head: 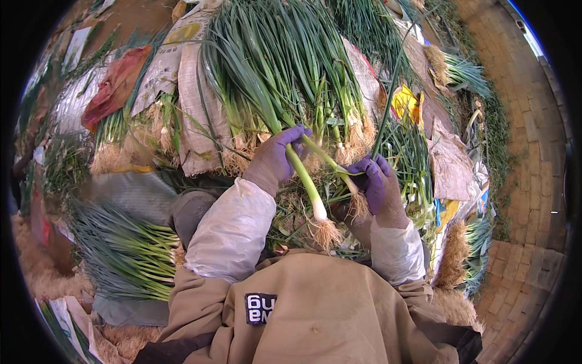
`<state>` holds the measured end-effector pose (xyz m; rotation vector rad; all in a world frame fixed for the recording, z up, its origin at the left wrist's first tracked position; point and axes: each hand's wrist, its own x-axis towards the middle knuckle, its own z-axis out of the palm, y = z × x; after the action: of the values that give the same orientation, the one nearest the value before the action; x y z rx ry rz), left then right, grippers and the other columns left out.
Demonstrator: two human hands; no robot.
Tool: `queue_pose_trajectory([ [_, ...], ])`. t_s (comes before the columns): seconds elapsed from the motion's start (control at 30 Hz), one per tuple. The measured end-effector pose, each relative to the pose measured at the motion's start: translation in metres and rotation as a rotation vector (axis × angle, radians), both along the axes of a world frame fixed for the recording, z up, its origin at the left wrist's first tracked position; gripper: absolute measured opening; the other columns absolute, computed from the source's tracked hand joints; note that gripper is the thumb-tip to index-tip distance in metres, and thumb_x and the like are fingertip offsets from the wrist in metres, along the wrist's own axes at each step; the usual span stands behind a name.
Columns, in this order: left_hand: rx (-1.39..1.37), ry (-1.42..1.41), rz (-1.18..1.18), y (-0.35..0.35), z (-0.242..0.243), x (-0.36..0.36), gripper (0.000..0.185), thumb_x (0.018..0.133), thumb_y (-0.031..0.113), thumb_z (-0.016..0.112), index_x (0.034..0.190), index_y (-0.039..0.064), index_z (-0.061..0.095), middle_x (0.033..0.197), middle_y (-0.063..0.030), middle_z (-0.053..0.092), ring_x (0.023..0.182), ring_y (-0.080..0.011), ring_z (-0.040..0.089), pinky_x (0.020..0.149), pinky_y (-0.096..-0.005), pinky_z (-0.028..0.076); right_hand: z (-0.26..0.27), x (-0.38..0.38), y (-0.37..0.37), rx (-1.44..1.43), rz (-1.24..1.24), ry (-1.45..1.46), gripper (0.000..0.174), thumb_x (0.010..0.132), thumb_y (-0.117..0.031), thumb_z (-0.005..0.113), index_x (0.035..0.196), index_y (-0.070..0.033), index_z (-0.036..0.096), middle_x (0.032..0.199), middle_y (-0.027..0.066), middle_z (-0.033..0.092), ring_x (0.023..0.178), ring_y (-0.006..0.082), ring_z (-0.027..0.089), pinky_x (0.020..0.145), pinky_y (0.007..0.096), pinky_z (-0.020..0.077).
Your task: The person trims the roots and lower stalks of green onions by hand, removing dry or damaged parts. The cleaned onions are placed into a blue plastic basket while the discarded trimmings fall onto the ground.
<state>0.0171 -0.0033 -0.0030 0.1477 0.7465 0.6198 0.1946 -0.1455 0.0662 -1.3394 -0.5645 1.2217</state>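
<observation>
In a purple-coated glove, my left hand (279, 154) grips a green onion (305, 177) whose white base and stringy roots hang toward me. A second, thinner green onion (323, 156) also passes by that hand's fingers and slants down to the right. My right hand (376, 182), gloved the same way, pinches a leaf strip (349, 172) beside the thinner onion's lower stem. A long green leaf (388, 109) rises from the right fingers. Beyond both hands lies a big pile of green onions (273, 59), roots toward me.
Trimmed leaves (409, 159) heap at the right. A bundle of green onions (132, 255) lies at my left on grey sheeting (129, 311). Woven sacks (200, 109) flank the pile. Root-ended bundles (454, 255) line the right side, beside a brick path (523, 191).
</observation>
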Motion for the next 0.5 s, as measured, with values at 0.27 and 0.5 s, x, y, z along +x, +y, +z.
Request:
queue_pose_trajectory([
  [0.27,-0.001,0.022,-0.008,0.004,-0.007,0.005,0.018,0.094,0.015,0.059,0.100,-0.001,0.066,0.078,0.0005,0.058,0.061,-0.0061,0.050,0.069,-0.0206,0.053,0.019,0.043,-0.065,-0.078,-0.109,-0.183,0.036,0.088,-0.037,0.068,0.095,-0.006,0.053,0.079,0.0029,0.059,0.071,0.0113,0.056,0.065,0.0213,0.0435],
  [0.5,0.040,0.145,0.145,0.022,-0.016,-0.002,0.019,0.094,0.019,0.061,0.095,0.001,0.066,0.062,0.0048,0.048,0.055,-0.0056,0.045,0.068,-0.0234,0.052,0.014,0.111,-0.129,0.007,-0.364,-0.008,0.013,0.096,-0.013,0.056,0.094,-0.004,0.048,0.078,0.0044,0.056,0.077,0.0239,0.064,0.089,0.0482,0.0546],
])
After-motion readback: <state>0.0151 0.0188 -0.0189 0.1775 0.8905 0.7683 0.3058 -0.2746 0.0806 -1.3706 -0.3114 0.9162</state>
